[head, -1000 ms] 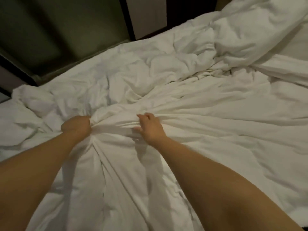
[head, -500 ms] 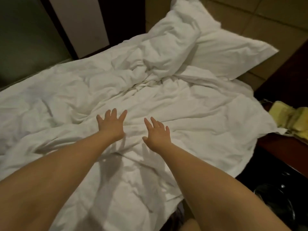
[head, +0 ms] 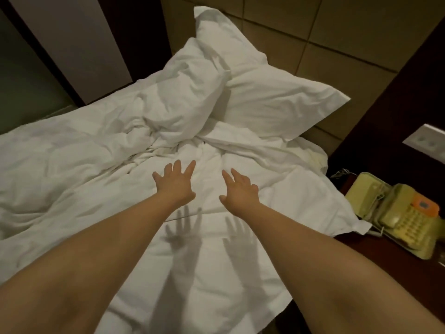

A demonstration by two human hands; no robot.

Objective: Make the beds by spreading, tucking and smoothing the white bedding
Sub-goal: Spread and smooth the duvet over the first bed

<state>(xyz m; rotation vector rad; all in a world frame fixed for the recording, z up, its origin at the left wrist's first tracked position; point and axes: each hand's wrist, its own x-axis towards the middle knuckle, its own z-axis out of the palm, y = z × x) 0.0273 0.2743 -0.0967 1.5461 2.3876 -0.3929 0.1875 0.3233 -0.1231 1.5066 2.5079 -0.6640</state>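
A crumpled white duvet (head: 79, 169) covers the bed, bunched into folds near the head end. A white pillow (head: 272, 97) leans against the tiled headboard wall. My left hand (head: 175, 184) and my right hand (head: 240, 191) reach forward side by side over the middle of the duvet, fingers spread and straight, holding nothing. Their shadows fall on the sheet just below them, so the hands hover above the fabric. The duvet's corner (head: 356, 225) drapes over the bedside table.
A dark wooden bedside table (head: 361, 256) stands right of the bed with a yellow-green telephone (head: 399, 218) on it. A wall socket plate (head: 428, 145) sits above it. Dark panels and a pale wall strip (head: 79, 39) lie beyond the bed's far side.
A second ago both hands gripped bunched fabric. They let go, opened flat and moved toward the head of the bed; the view swung right, bringing the pillow and telephone into sight.
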